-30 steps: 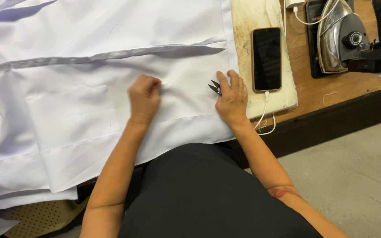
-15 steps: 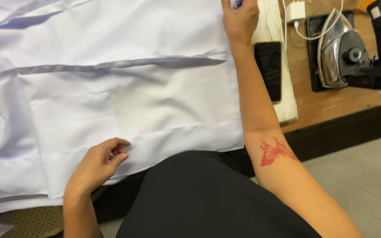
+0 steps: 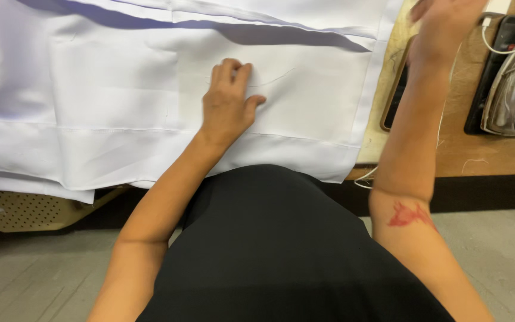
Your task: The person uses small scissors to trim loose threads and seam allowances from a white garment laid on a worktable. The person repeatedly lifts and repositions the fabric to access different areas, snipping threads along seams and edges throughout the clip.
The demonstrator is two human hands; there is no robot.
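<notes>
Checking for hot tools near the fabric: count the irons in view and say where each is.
1. The iron sits at the right edge on the wooden table, beyond the right hand and clear of the white fabric. Others may lie outside the frame.

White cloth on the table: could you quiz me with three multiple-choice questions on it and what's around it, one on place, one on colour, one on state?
1. Where does the left hand rest?
A) on the white cloth
B) on the iron
C) on the floor

2. What colour is the phone beside the cloth?
A) red
B) black
C) yellow

3. How is the right hand?
A) gripping the iron
B) flat on the cloth
C) raised, blurred, holding nothing visible

Answers: 1 A, palm lies on the fabric; 2 B, dark slab by the cloth's edge; 3 C, it sits near the top edge, blurred.
</notes>
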